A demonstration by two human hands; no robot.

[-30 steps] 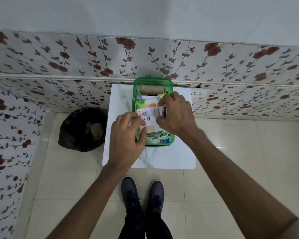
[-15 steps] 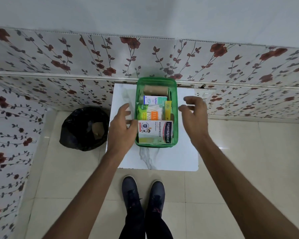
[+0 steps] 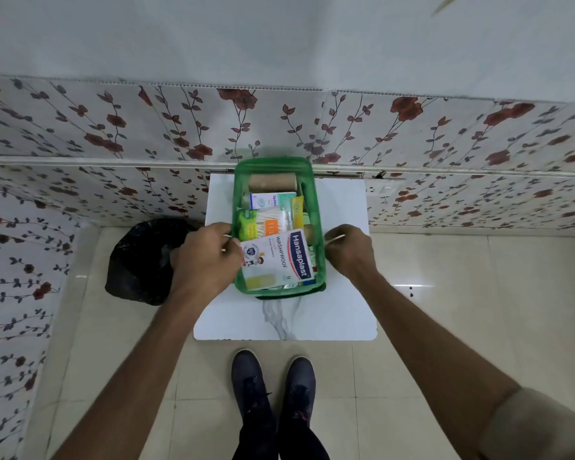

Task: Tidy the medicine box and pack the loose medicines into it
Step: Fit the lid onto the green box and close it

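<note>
The green medicine box (image 3: 273,163) stands on a small white marble table (image 3: 341,310), against the wall. Inside lie a brown roll (image 3: 272,182), a white and teal carton (image 3: 273,199), a yellow tube (image 3: 297,210), a pack of cotton buds (image 3: 268,224) and, on top at the near end, a white Hansaplast carton (image 3: 279,257). My left hand (image 3: 206,260) is closed against the box's left side and my right hand (image 3: 349,252) against its right side. Each pinches a thin white piece at the rim; what it is cannot be made out.
A black rubbish bag (image 3: 140,260) sits on the floor left of the table. The flowered wall panel (image 3: 279,127) runs right behind the box. My dark shoes (image 3: 273,390) stand on the tiled floor just in front of the table.
Both hands let go of the Hansaplast carton, which now lies in the box. They moved out to the box's two sides and closed there.
</note>
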